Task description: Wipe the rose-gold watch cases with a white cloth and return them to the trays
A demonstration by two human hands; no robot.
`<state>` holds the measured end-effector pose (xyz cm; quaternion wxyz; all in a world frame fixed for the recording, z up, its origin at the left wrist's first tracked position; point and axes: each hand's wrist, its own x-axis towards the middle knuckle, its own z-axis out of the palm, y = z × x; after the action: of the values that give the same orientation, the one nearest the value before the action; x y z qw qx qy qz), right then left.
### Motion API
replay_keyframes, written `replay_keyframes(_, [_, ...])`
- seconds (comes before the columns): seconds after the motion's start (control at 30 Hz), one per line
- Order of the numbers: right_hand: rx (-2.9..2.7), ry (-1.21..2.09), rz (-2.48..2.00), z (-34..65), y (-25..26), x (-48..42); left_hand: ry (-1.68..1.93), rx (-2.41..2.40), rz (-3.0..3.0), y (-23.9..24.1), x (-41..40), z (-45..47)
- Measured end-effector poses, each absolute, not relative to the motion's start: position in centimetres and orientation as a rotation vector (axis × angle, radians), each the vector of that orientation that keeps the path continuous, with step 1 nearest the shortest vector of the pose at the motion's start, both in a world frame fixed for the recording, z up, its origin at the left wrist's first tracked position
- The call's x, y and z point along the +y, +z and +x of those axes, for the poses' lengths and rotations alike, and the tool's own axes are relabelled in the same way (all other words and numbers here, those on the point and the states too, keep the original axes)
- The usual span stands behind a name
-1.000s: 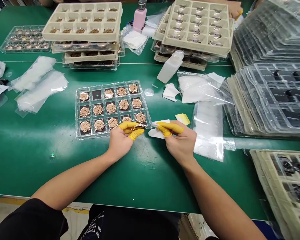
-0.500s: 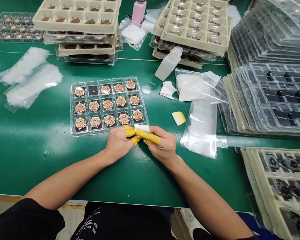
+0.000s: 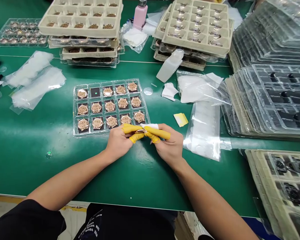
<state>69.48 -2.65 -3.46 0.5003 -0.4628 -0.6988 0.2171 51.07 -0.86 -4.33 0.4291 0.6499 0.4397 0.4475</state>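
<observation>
Yellow finger cots (image 3: pixel 132 128) sheathe both hands, the left hand (image 3: pixel 118 143) and right hand (image 3: pixel 169 143) closed together, pinching a small gold metal piece (image 3: pixel 140 131) and white cloth (image 3: pixel 150 126) just below a clear plastic tray (image 3: pixel 74 116) on the green desk (image 3: pixel 27 173).

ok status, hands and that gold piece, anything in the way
Left hand pinching small rose-gold piece, right hand on white cloth against it. Clear watch tray just past left hand.

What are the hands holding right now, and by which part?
The left hand and right hand pinch what looks like a rose-gold watch case at its rim, between yellow finger cots, with a white cloth beside it.
</observation>
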Motion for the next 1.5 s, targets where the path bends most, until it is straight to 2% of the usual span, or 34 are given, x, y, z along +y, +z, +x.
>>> replay_keyframes(0.17, [-1.973,0.069,-1.108,68.7,-3.9,-3.5,1.043,1.151,1.902,-3.7,-1.1,50.8])
replay_keyframes(0.23, [-1.965,-0.003,-1.135,69.3,-3.6,-3.4,1.053,1.171,1.863,-3.7,-1.2,50.9])
replay_keyframes(0.43, [-1.798,-0.023,-1.234,72.6,-0.9,-2.9,1.085,1.188,1.521,-4.2,-1.2,51.5])
replay_keyframes(0.67, [-1.705,0.459,-1.243,70.3,-1.2,-3.8,1.106,1.134,1.562,-4.3,-1.0,51.2])
replay_keyframes(0.87, [-1.888,0.079,-1.097,69.4,-2.5,-3.2,1.181,1.046,1.727,-4.2,-1.1,51.2])
replay_keyframes(1.13, [-2.033,-0.147,-1.003,69.3,-2.9,-3.1,1.114,1.043,1.766,-4.2,-0.9,51.0])
replay_keyframes(1.33, [-1.950,-0.131,-1.106,70.8,-3.9,-2.1,1.125,1.061,1.359,-3.9,-0.9,51.5])
replay_keyframes(1.5, [-1.905,-0.071,-1.099,70.2,-4.2,-2.4,1.126,1.055,1.293,-4.0,-1.0,51.4])
